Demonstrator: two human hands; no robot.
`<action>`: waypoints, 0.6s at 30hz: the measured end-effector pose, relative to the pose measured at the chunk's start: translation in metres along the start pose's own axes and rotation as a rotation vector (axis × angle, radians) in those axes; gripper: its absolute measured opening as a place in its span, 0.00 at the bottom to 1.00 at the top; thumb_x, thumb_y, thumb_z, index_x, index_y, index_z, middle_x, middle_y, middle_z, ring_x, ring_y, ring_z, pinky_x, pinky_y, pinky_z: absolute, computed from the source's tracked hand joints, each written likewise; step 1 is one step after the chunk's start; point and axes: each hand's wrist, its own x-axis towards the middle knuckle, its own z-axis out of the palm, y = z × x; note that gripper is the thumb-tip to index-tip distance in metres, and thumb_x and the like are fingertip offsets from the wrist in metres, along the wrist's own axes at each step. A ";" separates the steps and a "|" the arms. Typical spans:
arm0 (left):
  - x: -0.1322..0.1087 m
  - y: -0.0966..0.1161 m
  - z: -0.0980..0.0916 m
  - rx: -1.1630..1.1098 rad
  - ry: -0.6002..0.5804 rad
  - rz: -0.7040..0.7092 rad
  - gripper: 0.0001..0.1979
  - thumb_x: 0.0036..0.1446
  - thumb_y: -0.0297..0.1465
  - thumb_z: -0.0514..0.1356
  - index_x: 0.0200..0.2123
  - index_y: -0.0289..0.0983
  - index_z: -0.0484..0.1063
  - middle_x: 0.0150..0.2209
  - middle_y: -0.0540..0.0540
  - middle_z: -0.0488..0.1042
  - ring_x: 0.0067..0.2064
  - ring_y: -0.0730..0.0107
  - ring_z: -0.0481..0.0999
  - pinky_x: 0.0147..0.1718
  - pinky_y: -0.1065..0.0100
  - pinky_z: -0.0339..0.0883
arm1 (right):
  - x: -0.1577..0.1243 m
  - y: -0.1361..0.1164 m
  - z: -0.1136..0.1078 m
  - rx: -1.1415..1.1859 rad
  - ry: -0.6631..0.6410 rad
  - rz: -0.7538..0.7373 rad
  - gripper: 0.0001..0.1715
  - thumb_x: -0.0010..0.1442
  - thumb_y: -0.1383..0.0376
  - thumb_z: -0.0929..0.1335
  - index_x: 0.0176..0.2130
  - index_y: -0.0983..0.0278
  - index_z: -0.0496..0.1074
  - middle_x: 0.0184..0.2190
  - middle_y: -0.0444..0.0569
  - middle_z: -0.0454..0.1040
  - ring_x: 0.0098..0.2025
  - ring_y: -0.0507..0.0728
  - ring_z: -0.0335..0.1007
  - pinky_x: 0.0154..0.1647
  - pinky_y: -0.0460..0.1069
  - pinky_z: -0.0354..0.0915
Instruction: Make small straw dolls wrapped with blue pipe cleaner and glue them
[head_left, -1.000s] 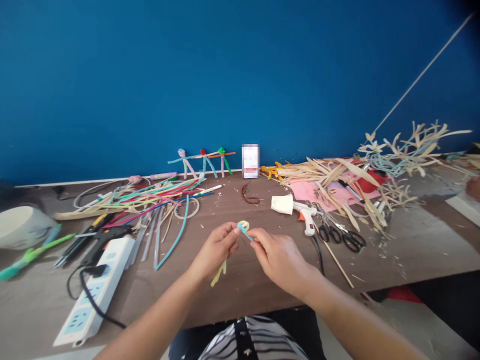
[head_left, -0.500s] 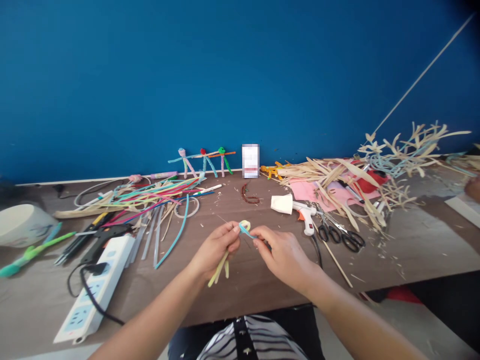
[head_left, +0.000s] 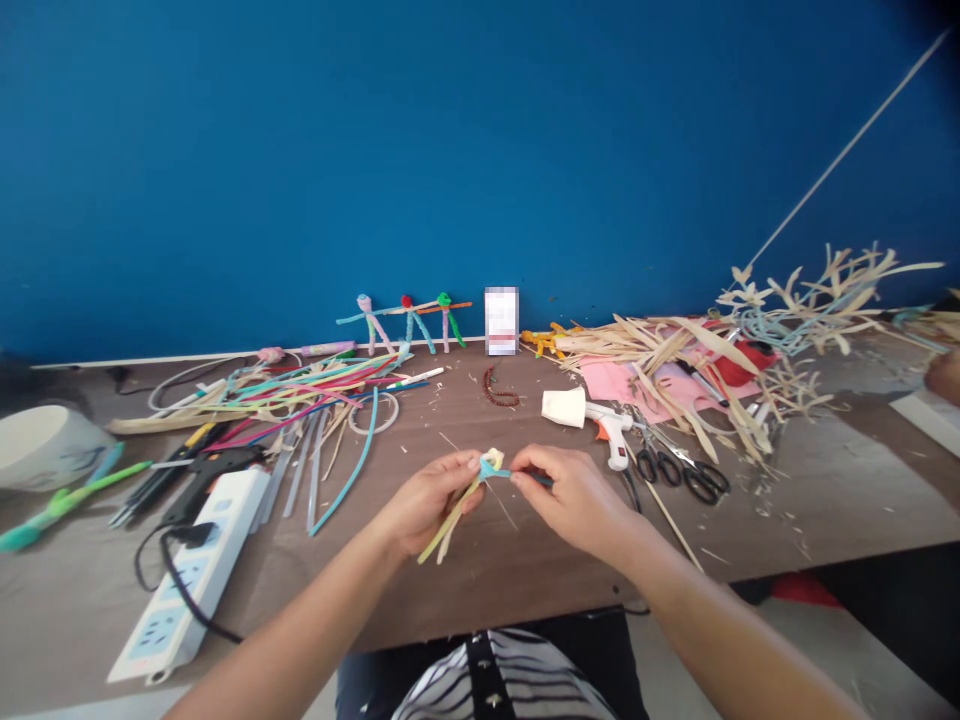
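My left hand point(head_left: 429, 498) is closed on a yellow pipe cleaner point(head_left: 451, 522), bent into a small loop at the top with its two ends hanging below the fingers. Around the base of that loop runs a light blue pipe cleaner point(head_left: 493, 470). Its free end is pinched between the thumb and fingers of my right hand point(head_left: 576, 492), a little to the right. Behind them, three pipe-cleaner figures point(head_left: 409, 322) lean against the blue wall, with pink, red and green heads.
Loose pipe cleaners point(head_left: 292, 385) lie at left, near a power strip point(head_left: 191, 580), a black glue gun point(head_left: 206, 480) and a white tape roll point(head_left: 49, 450). To the right are a white glue gun point(head_left: 616, 440), scissors point(head_left: 701, 480) and dried husk strips point(head_left: 652, 350).
The yellow ends and the loop have turned slightly in my left hand. My right hand has shifted slightly right, and the blue pipe cleaner now lies around the loop's base.
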 end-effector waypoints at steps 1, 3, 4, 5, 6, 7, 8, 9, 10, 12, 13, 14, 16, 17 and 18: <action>0.000 -0.001 -0.001 0.003 -0.003 -0.007 0.13 0.49 0.38 0.56 0.31 0.33 0.64 0.13 0.55 0.58 0.16 0.81 0.51 0.16 0.76 0.41 | 0.001 0.001 0.000 0.031 0.000 0.002 0.05 0.54 0.69 0.62 0.31 0.63 0.67 0.28 0.43 0.71 0.30 0.50 0.66 0.31 0.44 0.57; 0.001 -0.002 -0.002 0.007 -0.020 -0.023 0.13 0.49 0.39 0.56 0.30 0.32 0.66 0.13 0.54 0.59 0.16 0.81 0.52 0.16 0.75 0.41 | 0.003 0.002 0.001 0.121 -0.008 0.018 0.05 0.54 0.69 0.62 0.31 0.64 0.68 0.28 0.43 0.72 0.31 0.50 0.66 0.32 0.44 0.58; 0.001 -0.002 -0.003 0.005 -0.029 -0.029 0.13 0.49 0.39 0.56 0.30 0.32 0.67 0.13 0.53 0.60 0.16 0.81 0.52 0.17 0.75 0.41 | 0.003 0.003 0.001 0.181 -0.019 0.033 0.05 0.53 0.69 0.63 0.32 0.64 0.68 0.29 0.44 0.72 0.31 0.50 0.66 0.32 0.44 0.59; 0.001 -0.003 -0.003 -0.001 -0.040 -0.034 0.13 0.49 0.38 0.56 0.29 0.32 0.67 0.13 0.53 0.60 0.16 0.81 0.52 0.17 0.74 0.41 | 0.004 0.004 0.001 0.243 -0.038 0.048 0.06 0.53 0.68 0.63 0.34 0.64 0.68 0.29 0.44 0.72 0.31 0.50 0.67 0.32 0.44 0.60; 0.001 -0.003 -0.004 -0.011 -0.051 -0.040 0.13 0.49 0.38 0.56 0.29 0.32 0.68 0.13 0.53 0.60 0.16 0.81 0.53 0.17 0.74 0.42 | 0.005 0.005 0.001 0.303 -0.065 0.058 0.08 0.53 0.68 0.63 0.36 0.64 0.67 0.30 0.45 0.72 0.32 0.50 0.67 0.32 0.44 0.60; 0.001 -0.003 -0.004 -0.024 -0.063 -0.046 0.14 0.48 0.38 0.57 0.28 0.32 0.68 0.13 0.52 0.60 0.16 0.81 0.53 0.17 0.74 0.42 | 0.006 0.005 0.001 0.354 -0.094 0.060 0.10 0.53 0.68 0.63 0.39 0.64 0.67 0.30 0.45 0.72 0.32 0.51 0.67 0.33 0.45 0.61; 0.001 -0.004 -0.004 -0.038 -0.076 -0.050 0.14 0.47 0.38 0.57 0.28 0.31 0.69 0.13 0.52 0.60 0.16 0.80 0.54 0.17 0.74 0.42 | 0.006 0.006 0.001 0.394 -0.121 0.056 0.12 0.53 0.68 0.63 0.40 0.64 0.67 0.30 0.45 0.72 0.32 0.51 0.67 0.33 0.45 0.61; 0.001 -0.005 -0.004 -0.052 -0.089 -0.054 0.14 0.47 0.38 0.57 0.27 0.31 0.69 0.12 0.52 0.60 0.16 0.80 0.54 0.17 0.74 0.42 | 0.007 0.006 0.001 0.421 -0.142 0.048 0.13 0.53 0.69 0.63 0.42 0.63 0.67 0.30 0.45 0.72 0.32 0.50 0.66 0.33 0.45 0.61; 0.002 -0.005 -0.004 -0.067 -0.102 -0.057 0.14 0.47 0.38 0.57 0.26 0.31 0.69 0.12 0.52 0.59 0.16 0.80 0.54 0.17 0.73 0.43 | 0.008 0.006 0.001 0.441 -0.155 0.039 0.14 0.53 0.69 0.63 0.42 0.63 0.67 0.30 0.45 0.72 0.32 0.50 0.66 0.32 0.45 0.61; 0.002 -0.008 -0.004 -0.109 -0.124 -0.068 0.14 0.47 0.38 0.57 0.26 0.30 0.70 0.11 0.52 0.59 0.16 0.80 0.54 0.17 0.74 0.43 | 0.009 0.006 0.001 0.477 -0.164 0.025 0.14 0.54 0.69 0.63 0.42 0.64 0.67 0.29 0.45 0.71 0.30 0.49 0.65 0.31 0.44 0.60; 0.003 -0.009 -0.004 -0.137 -0.134 -0.077 0.14 0.47 0.38 0.57 0.25 0.30 0.70 0.11 0.52 0.59 0.15 0.80 0.54 0.17 0.74 0.44 | 0.010 0.007 0.001 0.494 -0.165 0.024 0.13 0.53 0.68 0.63 0.41 0.64 0.68 0.29 0.45 0.70 0.30 0.49 0.64 0.30 0.44 0.60; 0.003 -0.010 -0.004 -0.167 -0.144 -0.087 0.14 0.47 0.37 0.57 0.25 0.30 0.70 0.11 0.52 0.59 0.15 0.80 0.54 0.17 0.74 0.44 | 0.010 0.007 0.001 0.513 -0.167 0.026 0.13 0.53 0.68 0.63 0.41 0.64 0.68 0.28 0.45 0.70 0.29 0.49 0.63 0.29 0.44 0.60; 0.005 -0.011 -0.004 -0.223 -0.152 -0.104 0.14 0.48 0.37 0.57 0.25 0.30 0.70 0.11 0.51 0.60 0.15 0.80 0.56 0.17 0.75 0.46 | 0.011 0.009 0.002 0.567 -0.180 0.041 0.12 0.53 0.68 0.63 0.39 0.65 0.68 0.27 0.45 0.69 0.28 0.48 0.63 0.27 0.43 0.59; 0.006 -0.012 -0.003 -0.241 -0.145 -0.110 0.13 0.48 0.37 0.57 0.25 0.30 0.70 0.13 0.50 0.62 0.16 0.80 0.57 0.17 0.75 0.47 | 0.012 0.010 0.003 0.602 -0.189 0.057 0.11 0.53 0.68 0.63 0.39 0.66 0.68 0.27 0.44 0.69 0.27 0.48 0.62 0.26 0.43 0.59; 0.007 -0.011 -0.002 -0.251 -0.126 -0.112 0.13 0.48 0.36 0.57 0.26 0.30 0.70 0.15 0.49 0.64 0.17 0.79 0.59 0.17 0.75 0.49 | 0.013 0.011 0.004 0.640 -0.197 0.076 0.10 0.52 0.67 0.64 0.38 0.66 0.67 0.26 0.44 0.69 0.26 0.48 0.62 0.25 0.42 0.59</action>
